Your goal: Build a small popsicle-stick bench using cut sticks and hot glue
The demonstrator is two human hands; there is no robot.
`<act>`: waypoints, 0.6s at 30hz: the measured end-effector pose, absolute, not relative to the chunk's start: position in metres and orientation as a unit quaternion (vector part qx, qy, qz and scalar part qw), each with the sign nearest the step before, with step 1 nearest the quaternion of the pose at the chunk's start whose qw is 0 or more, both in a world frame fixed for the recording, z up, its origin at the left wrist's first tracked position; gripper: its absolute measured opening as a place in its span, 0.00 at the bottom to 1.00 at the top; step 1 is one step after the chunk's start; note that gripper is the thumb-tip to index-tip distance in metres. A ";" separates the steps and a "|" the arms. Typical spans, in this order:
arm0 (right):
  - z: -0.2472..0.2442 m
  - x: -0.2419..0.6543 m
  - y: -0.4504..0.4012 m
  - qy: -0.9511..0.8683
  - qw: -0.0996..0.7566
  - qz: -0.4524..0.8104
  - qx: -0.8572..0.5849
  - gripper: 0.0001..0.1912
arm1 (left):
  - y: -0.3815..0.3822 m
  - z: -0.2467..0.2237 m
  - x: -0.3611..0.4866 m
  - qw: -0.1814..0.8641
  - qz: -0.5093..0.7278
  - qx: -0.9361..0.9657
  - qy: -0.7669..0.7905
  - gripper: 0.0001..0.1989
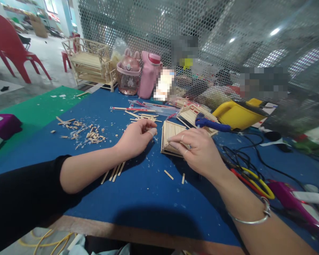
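Observation:
A small model of pale wooden sticks (172,129), its top a row of slats, sits on the blue table in front of me. Over its near side is my right hand (200,148), thumb and forefinger pinched on what looks like a short wooden stick, mostly hidden by the fingers. My left hand (136,138) hovers just left of the model, fingers loosely curled, a gap between thumb and forefinger and nothing seen in it. Beneath my left forearm lie several thin sticks (113,173). Two short stick pieces (168,174) rest in front of the model.
Stick offcuts (93,134) litter the left. Behind stand a rabbit-eared jar (129,76), a pink bottle (146,76) and a stick-built bench model (91,62). A blue glue gun (212,124), a yellow container (239,115), cables and red-yellow-handled pliers (255,182) crowd the right.

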State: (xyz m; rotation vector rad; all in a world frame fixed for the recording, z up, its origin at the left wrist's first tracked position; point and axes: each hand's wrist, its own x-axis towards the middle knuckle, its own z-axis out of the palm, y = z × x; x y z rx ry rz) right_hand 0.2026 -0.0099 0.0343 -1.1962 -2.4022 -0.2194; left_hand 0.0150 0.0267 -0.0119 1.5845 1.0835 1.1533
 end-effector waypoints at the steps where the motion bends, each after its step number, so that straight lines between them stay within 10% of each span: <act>1: 0.035 0.202 -0.010 -0.870 0.221 -0.083 -0.434 0.06 | 0.027 -0.012 0.015 0.431 0.461 0.642 0.436 0.08; 18: 0.042 0.203 -0.019 -0.853 0.265 -0.128 -0.431 0.13 | 0.016 -0.008 0.017 0.358 0.415 0.723 0.421 0.09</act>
